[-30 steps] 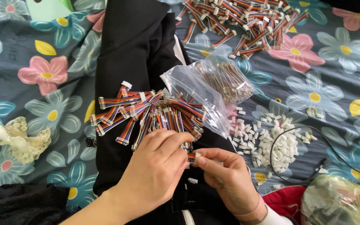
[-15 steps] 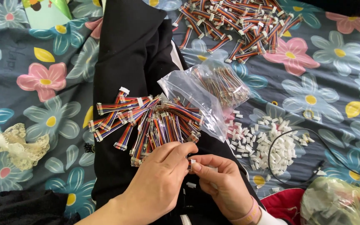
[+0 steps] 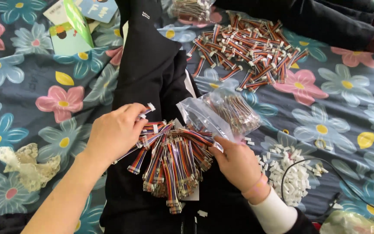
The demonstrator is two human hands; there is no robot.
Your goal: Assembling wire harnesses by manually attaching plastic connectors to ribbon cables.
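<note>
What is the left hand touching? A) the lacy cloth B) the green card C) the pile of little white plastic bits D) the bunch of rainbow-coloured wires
D: the left hand rests its fingers on the bunch of rainbow-coloured wires lying on the black cloth.

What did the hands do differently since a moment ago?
The two hands were pinched together below the wire bundle. Now they have split apart: the left hand moved up onto the left side of the colourful wire bundle, and the right hand moved right, beside the clear plastic bag. The white connector pile stayed put.
</note>
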